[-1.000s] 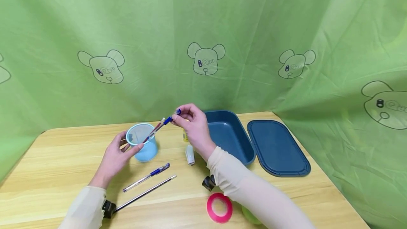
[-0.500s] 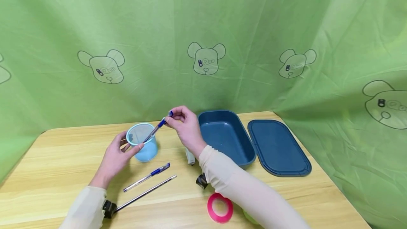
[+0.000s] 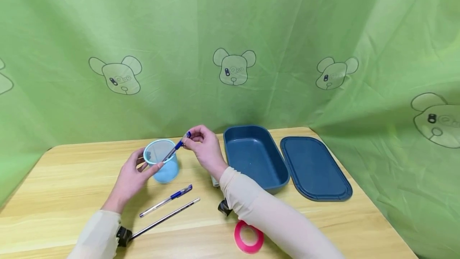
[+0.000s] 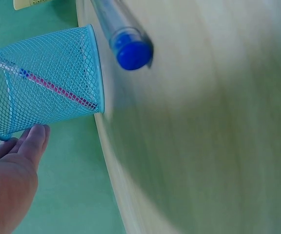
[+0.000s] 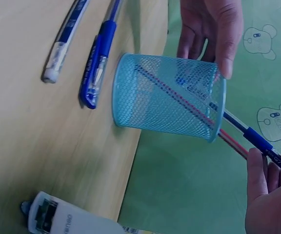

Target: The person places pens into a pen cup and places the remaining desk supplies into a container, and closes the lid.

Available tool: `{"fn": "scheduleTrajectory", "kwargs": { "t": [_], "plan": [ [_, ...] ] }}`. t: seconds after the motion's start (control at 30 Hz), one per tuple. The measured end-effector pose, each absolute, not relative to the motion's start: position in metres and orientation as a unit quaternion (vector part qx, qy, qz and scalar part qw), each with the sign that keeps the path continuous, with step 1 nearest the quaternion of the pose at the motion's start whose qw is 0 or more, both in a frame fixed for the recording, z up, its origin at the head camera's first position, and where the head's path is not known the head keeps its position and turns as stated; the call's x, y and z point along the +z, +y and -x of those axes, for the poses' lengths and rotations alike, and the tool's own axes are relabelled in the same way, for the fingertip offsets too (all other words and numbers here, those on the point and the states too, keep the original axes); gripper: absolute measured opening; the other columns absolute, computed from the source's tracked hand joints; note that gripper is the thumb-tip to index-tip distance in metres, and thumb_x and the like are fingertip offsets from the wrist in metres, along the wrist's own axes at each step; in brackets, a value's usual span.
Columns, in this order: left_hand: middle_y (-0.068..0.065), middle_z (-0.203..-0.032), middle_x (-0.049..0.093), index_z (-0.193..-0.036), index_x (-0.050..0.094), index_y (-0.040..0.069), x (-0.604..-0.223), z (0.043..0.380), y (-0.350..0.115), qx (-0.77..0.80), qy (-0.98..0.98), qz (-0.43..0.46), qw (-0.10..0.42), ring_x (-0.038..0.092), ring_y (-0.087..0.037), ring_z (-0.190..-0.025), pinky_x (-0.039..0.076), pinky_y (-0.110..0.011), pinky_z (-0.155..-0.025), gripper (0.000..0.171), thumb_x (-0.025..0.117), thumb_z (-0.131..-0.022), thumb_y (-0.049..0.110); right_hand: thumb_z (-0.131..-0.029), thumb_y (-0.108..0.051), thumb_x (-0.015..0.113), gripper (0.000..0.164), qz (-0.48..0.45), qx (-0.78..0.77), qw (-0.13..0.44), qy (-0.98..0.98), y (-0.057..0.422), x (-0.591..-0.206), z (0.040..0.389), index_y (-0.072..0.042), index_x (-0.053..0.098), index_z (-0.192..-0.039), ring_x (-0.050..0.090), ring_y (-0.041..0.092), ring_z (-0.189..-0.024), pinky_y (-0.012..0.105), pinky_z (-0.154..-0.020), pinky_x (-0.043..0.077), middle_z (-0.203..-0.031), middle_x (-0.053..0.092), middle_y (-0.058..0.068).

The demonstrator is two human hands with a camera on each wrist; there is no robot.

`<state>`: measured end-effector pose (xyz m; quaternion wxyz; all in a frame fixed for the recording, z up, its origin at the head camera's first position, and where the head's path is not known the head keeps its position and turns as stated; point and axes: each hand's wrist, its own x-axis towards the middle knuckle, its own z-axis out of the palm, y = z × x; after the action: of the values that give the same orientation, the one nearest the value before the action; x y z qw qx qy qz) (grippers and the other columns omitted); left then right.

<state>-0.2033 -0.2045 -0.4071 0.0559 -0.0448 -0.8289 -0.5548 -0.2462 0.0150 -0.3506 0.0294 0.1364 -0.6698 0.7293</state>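
A light-blue mesh pen cup [image 3: 167, 172] stands upright on the table. My left hand [image 3: 130, 178] holds it, thumb at the front of the rim and fingers at the far left side. Above its right rim, my right hand [image 3: 205, 150] pinches a blue capped pen [image 3: 178, 145] near the cap, and the pen slants down into the cup. A red striped pencil [image 5: 231, 142] also leans inside; its upper end meets the right fingers, and whether they pinch it is unclear. In front lie another blue pen [image 3: 167, 200] and a dark pencil with a white eraser [image 3: 165, 218].
Right of the hands stands a dark-blue box [image 3: 251, 156], its lid [image 3: 316, 167] lying beside it. A white stapler [image 5: 77, 218] sits under the right wrist, mostly hidden in the head view. A pink tape roll [image 3: 248, 247] lies near the right forearm. Green curtain hangs behind.
My right hand has moved left and down, and the blue pen has gone deeper into the cup. The stapler is now mostly covered by the arm. My left hand stays on the cup.
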Motion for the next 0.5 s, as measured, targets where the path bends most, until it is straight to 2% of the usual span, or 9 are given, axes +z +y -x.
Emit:
{"fn": "scheduleTrajectory", "kwargs": {
  "t": [0.27, 0.5],
  "plan": [
    [-0.028, -0.144, 0.038, -0.148, 0.026, -0.008, -0.4075, 0.2019, -0.2051, -0.557, -0.828, 0.042, 0.053, 0.037, -0.041, -0.134, 0.033, -0.045, -0.112, 0.090, 0.077, -0.086, 0.034, -0.086, 0.003, 0.072, 0.018, -0.134, 0.689, 0.035, -0.712, 0.0143, -0.3584, 0.2485, 0.003, 0.062, -0.100, 0.062, 0.017, -0.081, 0.029, -0.075, 0.059, -0.091, 0.064, 0.009],
    [-0.028, -0.145, 0.037, -0.148, 0.026, -0.007, -0.4070, 0.2024, -0.2050, -0.554, -0.830, 0.038, 0.053, 0.036, -0.041, -0.134, 0.033, -0.045, -0.112, 0.091, 0.077, -0.086, 0.036, -0.085, 0.002, 0.074, 0.021, -0.141, 0.675, 0.029, -0.724, 0.0130, -0.3608, 0.2520, 0.005, 0.063, -0.103, 0.063, 0.020, -0.085, 0.027, -0.075, 0.058, -0.096, 0.065, 0.012]
  ]
}}
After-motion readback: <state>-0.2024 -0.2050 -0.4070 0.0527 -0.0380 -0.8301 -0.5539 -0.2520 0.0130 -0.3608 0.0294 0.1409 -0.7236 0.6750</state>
